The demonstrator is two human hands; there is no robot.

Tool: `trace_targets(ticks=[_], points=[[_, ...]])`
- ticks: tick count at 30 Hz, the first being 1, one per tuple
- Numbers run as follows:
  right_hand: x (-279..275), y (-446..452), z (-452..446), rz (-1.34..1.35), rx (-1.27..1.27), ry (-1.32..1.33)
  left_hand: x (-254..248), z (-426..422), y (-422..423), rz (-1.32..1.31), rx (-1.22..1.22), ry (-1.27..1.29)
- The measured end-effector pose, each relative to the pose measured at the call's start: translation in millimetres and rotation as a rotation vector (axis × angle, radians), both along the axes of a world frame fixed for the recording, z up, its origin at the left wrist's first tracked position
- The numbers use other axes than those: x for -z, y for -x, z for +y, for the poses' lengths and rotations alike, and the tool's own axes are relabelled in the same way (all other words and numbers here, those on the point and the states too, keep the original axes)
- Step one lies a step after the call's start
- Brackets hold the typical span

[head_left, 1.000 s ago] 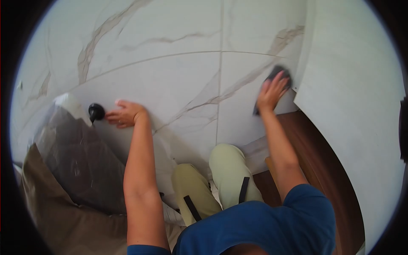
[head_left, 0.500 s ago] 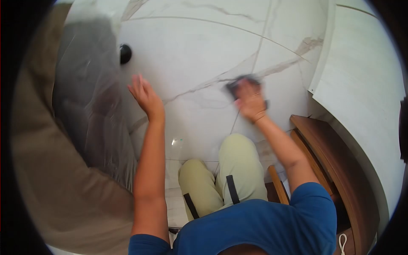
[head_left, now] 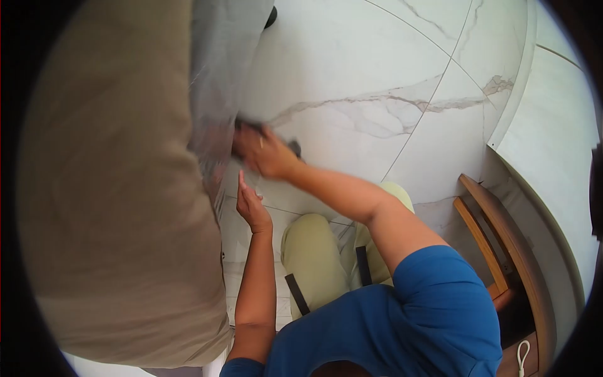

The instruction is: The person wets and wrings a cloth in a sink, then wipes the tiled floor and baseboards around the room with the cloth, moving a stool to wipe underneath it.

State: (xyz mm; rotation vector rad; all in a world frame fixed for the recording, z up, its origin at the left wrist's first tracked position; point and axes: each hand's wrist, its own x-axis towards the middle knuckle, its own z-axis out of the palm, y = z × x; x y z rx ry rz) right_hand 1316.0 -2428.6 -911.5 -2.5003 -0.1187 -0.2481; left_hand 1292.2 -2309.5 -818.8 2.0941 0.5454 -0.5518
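Observation:
My right hand (head_left: pixel 270 154) is blurred by motion and presses a dark grey cloth (head_left: pixel 244 133) at the plastic-covered side panel (head_left: pixel 217 81), close to where it meets the floor. A corner of the cloth sticks out beyond the wrist side of the hand. Below it, my left hand (head_left: pixel 252 204) is raised with fingers stretched out and holds nothing. Its fingertips point toward the panel's lower edge. The white marble-patterned tile floor (head_left: pixel 326 69) spreads to the right of both hands.
On the left lies a large brown fabric surface (head_left: pixel 119 188), above the panel. A black round foot (head_left: pixel 271 17) shows at the panel's far end. To the right stand a white panel (head_left: pixel 553 119) and a wooden drawer unit (head_left: pixel 502 232) with a white cord loop (head_left: pixel 522 358).
My right hand has swept left across the floor with the cloth, up to the plastic-covered panel. My left hand has drawn back nearer my body, and the view has shifted.

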Motion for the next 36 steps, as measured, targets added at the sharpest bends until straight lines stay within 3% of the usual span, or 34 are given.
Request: trace_targets(ticks=[1, 3, 4, 6, 8, 9, 11, 14, 16, 21, 24, 25, 26, 31, 33, 34, 36], points=[[-14, 35, 3, 0.198, -0.333, 0.028, -1, 4, -6, -0.061, 0.073, 0.006], [-4, 90, -24, 0.246, -0.495, -0.01, -3, 16, -10, -0.126, 0.141, 0.018], [-5, 94, -65, 0.409, -0.495, -0.106, 1, 24, -8, -0.157, 0.159, 0.02], [-6, 99, -155, 0.363, -0.251, 0.212, 2, 35, 8, -0.16, 0.173, 0.028], [-25, 83, -230, 0.504, 0.201, 0.395, 9, 33, 15, -0.201, 0.352, -0.111], [-8, 82, -251, 0.372, 0.349, 0.518, 15, 27, 20, -0.205, 0.356, -0.094], [11, 50, -276, 0.271, 0.631, 0.5, 26, 7, 31, -0.274, 0.553, -0.105], [28, -16, -287, 0.263, 0.992, 0.548, 40, -15, 36, -0.279, 0.665, -0.096], [26, -7, -258, 0.15, 0.79, 0.553, 51, -31, 35, -0.32, 0.671, -0.09], [-6, 182, -136, 0.435, 0.603, 0.292, 88, -128, 15, -0.563, 0.896, -0.101], [7, 292, -149, 0.623, 0.869, 0.365, 98, -183, 11, -0.637, 1.092, -0.172], [5, 302, -172, 0.555, 0.99, 0.342, 107, -194, 13, -0.67, 1.101, -0.345], [3, 304, -202, 0.497, 1.07, 0.363, 114, -198, 18, -0.696, 1.106, -0.523], [13, 268, -390, 0.378, 1.366, 0.426, 116, -194, 22, -0.73, 1.095, -0.578], [28, 222, -424, 0.338, 1.435, 0.633, 115, -196, 21, -0.751, 1.079, -0.608], [17, 197, -411, 0.23, 1.318, 0.578, 115, -195, 20, -0.762, 1.096, -0.599], [4, 166, -349, 0.388, 1.062, 0.77, 117, -195, 20, -0.739, 1.087, -0.629]])
